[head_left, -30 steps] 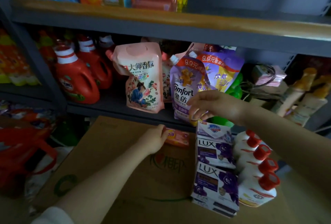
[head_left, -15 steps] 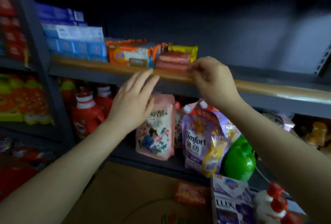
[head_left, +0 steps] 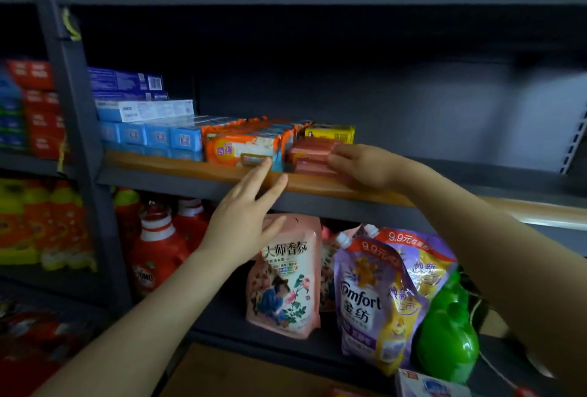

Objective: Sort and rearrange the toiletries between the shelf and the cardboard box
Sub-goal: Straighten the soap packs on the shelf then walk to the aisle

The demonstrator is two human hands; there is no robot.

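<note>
Hands meet at the front edge of a middle shelf (head_left: 178, 171) in a stocked rack. Right hand (head_left: 365, 167) grasps the end of a stack of pink soap bars (head_left: 309, 155), which lies on the shelf just right of the orange soap packs (head_left: 244, 148). Left hand (head_left: 244, 215) hovers with fingers straight and loose, holding nothing, its fingertips touching the shelf edge below the orange packs. Blue boxes (head_left: 152, 134) sit left of those packs, a yellow box (head_left: 330, 133) behind the pink bars. Below the shelf stand a pink pouch (head_left: 286, 279), purple pouches (head_left: 374, 298) and red jugs (head_left: 158, 253).
</note>
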